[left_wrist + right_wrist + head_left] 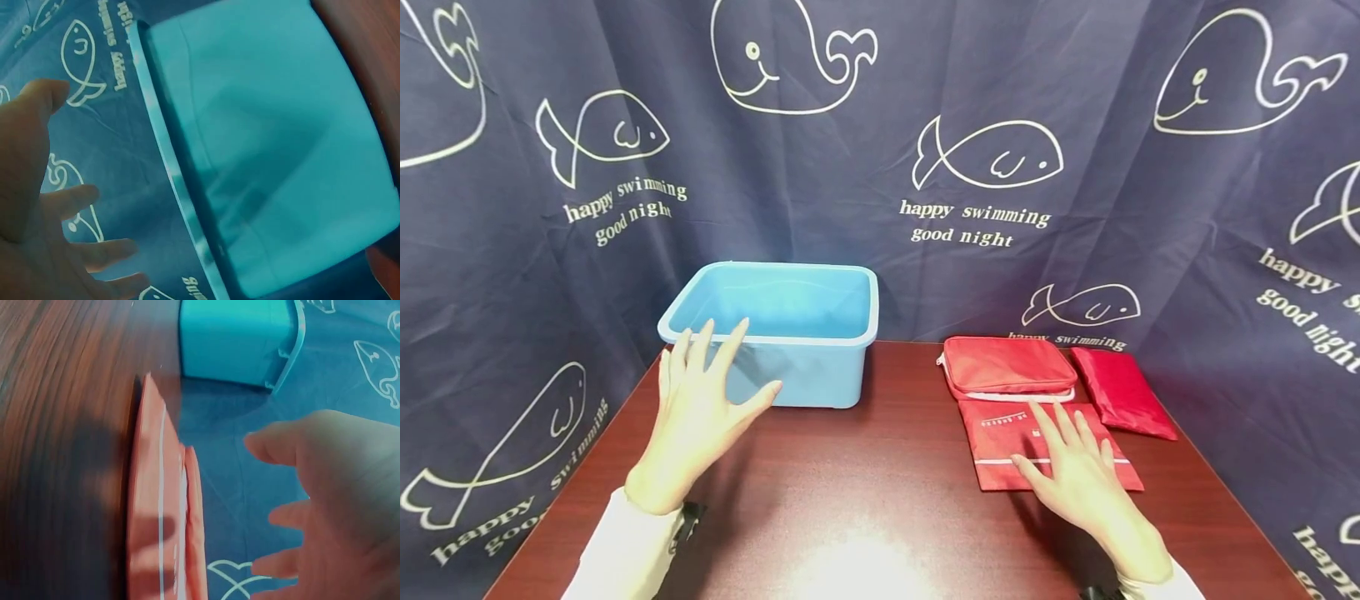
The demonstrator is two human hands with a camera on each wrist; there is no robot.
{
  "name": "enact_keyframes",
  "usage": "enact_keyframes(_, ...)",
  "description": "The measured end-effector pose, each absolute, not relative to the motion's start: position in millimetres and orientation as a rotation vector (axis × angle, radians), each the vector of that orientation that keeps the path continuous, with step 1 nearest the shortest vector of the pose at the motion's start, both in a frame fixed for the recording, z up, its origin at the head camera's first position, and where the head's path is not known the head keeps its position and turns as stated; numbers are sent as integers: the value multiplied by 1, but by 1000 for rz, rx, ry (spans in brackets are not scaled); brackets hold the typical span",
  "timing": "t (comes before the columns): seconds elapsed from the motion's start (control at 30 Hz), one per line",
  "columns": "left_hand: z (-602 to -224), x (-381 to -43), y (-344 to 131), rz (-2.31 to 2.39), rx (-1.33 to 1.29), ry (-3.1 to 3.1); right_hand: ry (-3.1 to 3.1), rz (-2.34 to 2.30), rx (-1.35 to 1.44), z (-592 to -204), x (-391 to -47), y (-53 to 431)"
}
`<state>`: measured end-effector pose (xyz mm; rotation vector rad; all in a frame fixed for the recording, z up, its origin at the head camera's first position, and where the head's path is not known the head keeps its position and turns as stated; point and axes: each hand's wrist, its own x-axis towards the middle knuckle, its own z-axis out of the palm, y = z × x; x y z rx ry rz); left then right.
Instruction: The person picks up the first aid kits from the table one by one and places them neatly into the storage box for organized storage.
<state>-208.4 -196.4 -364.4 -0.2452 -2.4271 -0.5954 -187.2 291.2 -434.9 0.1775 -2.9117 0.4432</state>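
Note:
My left hand (696,417) hovers before the near side of a blue plastic bin (805,375), fingers spread and holding nothing. In the left wrist view the bin's outer wall (281,137) stands apart from the fingers. My right hand (1078,475), fingers also spread, is above a flat red pouch (1000,442) with a white stripe and small white print. In the right wrist view a gap shows between that hand (337,506) and the pouch (147,506). Behind the flat pouch lies a red zippered case (1007,367) with white trim.
A darker red folded pouch (1123,392) lies at the right, near the table's edge. The brown wooden table (865,467) reflects a bright glare at the front. A dark blue curtain (895,150) with white fish and whale drawings hangs around the back and sides.

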Motion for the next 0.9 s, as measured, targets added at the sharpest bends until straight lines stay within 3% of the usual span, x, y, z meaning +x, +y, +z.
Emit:
enact_keyframes(0.57,-376,-248,-218,-634,-315,-2278,-2860,446,475,-451,-193,327)
enact_keyframes(0.9,-381,-257,-231,-698,-372,-2199,-2918,450,502,-464,-197,341)
